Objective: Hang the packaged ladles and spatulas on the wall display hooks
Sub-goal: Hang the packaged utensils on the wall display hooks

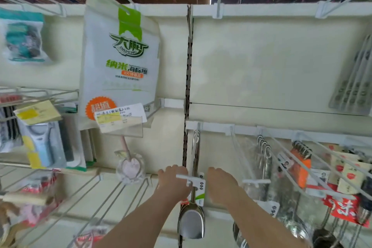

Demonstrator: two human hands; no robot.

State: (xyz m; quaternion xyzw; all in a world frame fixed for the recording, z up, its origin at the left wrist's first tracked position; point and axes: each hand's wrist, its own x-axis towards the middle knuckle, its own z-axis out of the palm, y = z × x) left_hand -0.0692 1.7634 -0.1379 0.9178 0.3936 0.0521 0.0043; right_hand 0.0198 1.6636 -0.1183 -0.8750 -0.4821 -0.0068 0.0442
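Two hands flank the spatula (191, 221), which hangs blade-down at the hook (182, 176) tip. Your left grip (174, 183) clenches its neck. Your right grip (221, 185), just beside, you cannot tell.

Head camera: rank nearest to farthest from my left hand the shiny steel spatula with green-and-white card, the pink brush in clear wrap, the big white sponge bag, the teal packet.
1. Steel spatula: right beside the left hand, on its right.
2. Pink brush in clear wrap: left, slightly higher.
3. White sponge bag: well above, left.
4. Teal packet: far upper left.
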